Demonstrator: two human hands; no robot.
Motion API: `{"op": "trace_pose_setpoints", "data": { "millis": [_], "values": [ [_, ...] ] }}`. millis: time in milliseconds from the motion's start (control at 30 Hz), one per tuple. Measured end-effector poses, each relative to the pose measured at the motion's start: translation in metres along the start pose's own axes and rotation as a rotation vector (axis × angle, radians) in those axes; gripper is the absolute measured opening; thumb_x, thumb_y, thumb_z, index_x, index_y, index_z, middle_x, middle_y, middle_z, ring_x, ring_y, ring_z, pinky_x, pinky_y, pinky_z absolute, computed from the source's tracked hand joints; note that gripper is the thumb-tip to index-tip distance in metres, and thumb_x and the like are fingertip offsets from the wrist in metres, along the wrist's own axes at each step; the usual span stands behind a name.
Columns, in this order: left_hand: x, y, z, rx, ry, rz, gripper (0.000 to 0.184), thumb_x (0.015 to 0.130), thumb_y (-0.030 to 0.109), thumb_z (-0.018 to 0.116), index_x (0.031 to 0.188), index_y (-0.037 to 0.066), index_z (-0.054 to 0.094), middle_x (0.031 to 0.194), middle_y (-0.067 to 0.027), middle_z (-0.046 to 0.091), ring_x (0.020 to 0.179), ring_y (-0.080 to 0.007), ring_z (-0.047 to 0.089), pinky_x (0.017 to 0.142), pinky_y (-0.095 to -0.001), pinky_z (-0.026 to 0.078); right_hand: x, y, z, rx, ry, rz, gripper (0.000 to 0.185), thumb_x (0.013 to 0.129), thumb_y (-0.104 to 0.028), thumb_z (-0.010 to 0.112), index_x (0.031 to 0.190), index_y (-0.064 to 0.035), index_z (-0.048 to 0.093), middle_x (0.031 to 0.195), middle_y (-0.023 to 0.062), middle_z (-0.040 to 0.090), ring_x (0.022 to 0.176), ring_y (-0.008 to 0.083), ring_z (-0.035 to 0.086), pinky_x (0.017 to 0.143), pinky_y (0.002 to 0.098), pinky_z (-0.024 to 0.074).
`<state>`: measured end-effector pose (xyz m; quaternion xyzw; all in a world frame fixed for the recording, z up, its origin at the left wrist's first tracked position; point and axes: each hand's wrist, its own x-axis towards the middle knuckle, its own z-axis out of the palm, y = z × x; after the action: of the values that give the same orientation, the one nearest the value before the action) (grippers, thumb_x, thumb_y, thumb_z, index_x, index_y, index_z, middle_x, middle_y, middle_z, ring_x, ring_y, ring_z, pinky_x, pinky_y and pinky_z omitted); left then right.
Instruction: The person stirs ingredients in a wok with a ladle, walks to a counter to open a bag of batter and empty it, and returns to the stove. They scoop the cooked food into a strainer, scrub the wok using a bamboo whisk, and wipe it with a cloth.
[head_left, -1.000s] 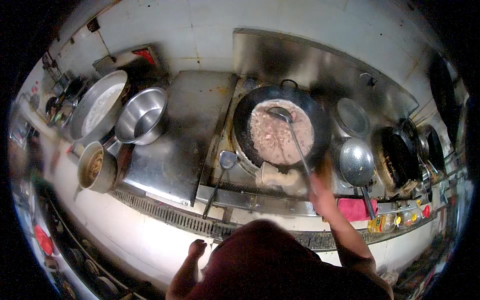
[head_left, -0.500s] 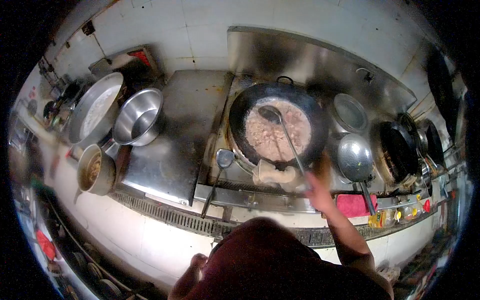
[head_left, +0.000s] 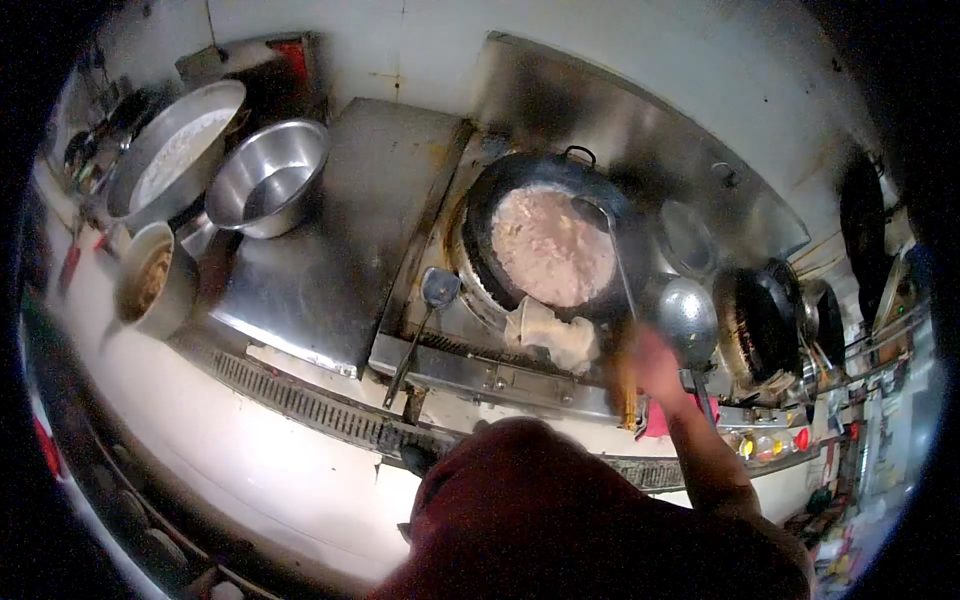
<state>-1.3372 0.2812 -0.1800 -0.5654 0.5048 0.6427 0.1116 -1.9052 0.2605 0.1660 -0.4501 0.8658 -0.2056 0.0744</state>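
My right hand [head_left: 657, 365] is closed around the long handle of a metal ladle [head_left: 622, 262], slightly smeared by motion. The ladle's dark bowl rests at the right side of the pale, lumpy food [head_left: 550, 250] in a big black wok [head_left: 487, 195]. Just below the hand, a brown wooden-looking stick [head_left: 628, 390] points downward; whether it belongs to the ladle I cannot tell. A crumpled beige cloth [head_left: 555, 338] lies over the wok's near rim, left of my hand. My left hand is out of view.
Left of the wok, a long-handled spatula [head_left: 440, 288] leans over the stove edge. On the steel counter [head_left: 330, 260] stand a steel bowl [head_left: 268, 180], a wide basin [head_left: 180, 155] and a small pot [head_left: 160, 285]. A perforated strainer [head_left: 687, 312] and another wok [head_left: 755, 325] stand right.
The ladle's bowl has swept from the upper left of the food to its right side. My right hand has shifted right with it. My left hand has gone out of view, and the camera view has tilted.
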Motion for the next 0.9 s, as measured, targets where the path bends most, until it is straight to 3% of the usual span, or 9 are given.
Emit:
{"op": "trace_pose_setpoints", "data": {
  "millis": [100,200,333,433,533,633,733,833,900],
  "values": [
    [0.001,-0.010,0.017,-0.090,-0.012,-0.021,0.031,0.075,0.031,0.056,0.089,0.005,0.061,0.093,-0.0147,0.061,0.089,-0.0295,0.057,0.077,-0.0361,0.045,0.012,0.011,-0.001,0.294,-0.054,-0.080,0.057,0.072,0.003,0.054,0.126,0.0027,0.036,0.115,0.0139,0.052,0.103,0.0169,0.048,0.088,0.0272,0.0374],
    [0.001,-0.016,0.028,-0.149,-0.019,-0.029,0.030,0.075,0.031,0.056,0.089,0.005,0.061,0.093,-0.0145,0.061,0.089,-0.0293,0.057,0.077,-0.0362,0.045,0.019,0.038,0.017,0.668,-0.015,0.022,0.055,0.072,0.005,0.052,0.125,0.0030,0.036,0.116,0.0139,0.050,0.103,0.0167,0.048,0.089,0.0273,0.0373],
    [0.001,-0.023,0.035,-0.192,-0.039,-0.034,0.030,0.075,0.031,0.055,0.089,0.005,0.061,0.093,-0.0141,0.061,0.089,-0.0290,0.057,0.077,-0.0362,0.045,0.018,0.052,0.033,0.739,-0.035,0.194,0.052,0.074,0.003,0.052,0.124,0.0035,0.037,0.116,0.0134,0.049,0.103,0.0170,0.047,0.088,0.0272,0.0379],
    [0.005,-0.022,0.037,-0.215,-0.050,-0.046,0.030,0.075,0.031,0.055,0.089,0.006,0.061,0.093,-0.0139,0.062,0.089,-0.0289,0.057,0.077,-0.0362,0.045,0.011,0.048,0.030,0.497,0.015,-0.119,0.050,0.076,0.000,0.052,0.124,0.0029,0.038,0.110,0.0113,0.052,0.099,0.0163,0.049,0.086,0.0262,0.0389],
    [0.007,-0.024,0.042,-0.243,-0.051,-0.056,0.030,0.075,0.031,0.055,0.089,0.006,0.061,0.093,-0.0136,0.062,0.088,-0.0287,0.057,0.077,-0.0363,0.045,0.010,0.034,0.025,0.335,-0.095,0.042,0.049,0.077,-0.002,0.053,0.124,0.0015,0.038,0.106,0.0105,0.055,0.098,0.0165,0.051,0.087,0.0268,0.0385],
    [0.009,-0.022,0.043,-0.277,-0.049,-0.060,0.029,0.076,0.031,0.055,0.089,0.006,0.061,0.093,-0.0133,0.062,0.088,-0.0285,0.057,0.077,-0.0363,0.045,0.019,0.025,0.026,0.362,-0.008,-0.128,0.049,0.077,-0.002,0.053,0.124,0.0003,0.039,0.102,0.0097,0.057,0.092,0.0158,0.053,0.082,0.0257,0.0418],
    [0.010,-0.020,0.044,-0.300,-0.048,-0.054,0.029,0.076,0.031,0.055,0.089,0.006,0.062,0.092,-0.0131,0.062,0.088,-0.0283,0.057,0.077,-0.0363,0.045,0.025,0.063,0.043,0.909,-0.129,0.381,0.049,0.076,-0.002,0.054,0.123,0.0004,0.040,0.103,0.0096,0.056,0.092,0.0157,0.053,0.081,0.0261,0.0424],
    [0.009,-0.021,0.045,-0.322,-0.056,-0.047,0.029,0.076,0.031,0.055,0.089,0.006,0.062,0.092,-0.0128,0.062,0.088,-0.0281,0.057,0.077,-0.0363,0.045,0.020,0.064,0.048,0.854,-0.045,0.194,0.050,0.076,-0.002,0.055,0.123,0.0012,0.039,0.102,0.0090,0.056,0.091,0.0149,0.053,0.080,0.0267,0.0433],
    [0.010,-0.023,0.046,-0.343,-0.059,-0.035,0.029,0.076,0.031,0.055,0.089,0.006,0.062,0.092,-0.0126,0.062,0.088,-0.0280,0.057,0.077,-0.0363,0.045,0.003,-0.003,0.017,0.234,0.009,-0.048,0.050,0.075,-0.004,0.058,0.122,0.0020,0.040,0.105,0.0100,0.055,0.096,0.0156,0.051,0.086,0.0278,0.0399]
  ]
}}
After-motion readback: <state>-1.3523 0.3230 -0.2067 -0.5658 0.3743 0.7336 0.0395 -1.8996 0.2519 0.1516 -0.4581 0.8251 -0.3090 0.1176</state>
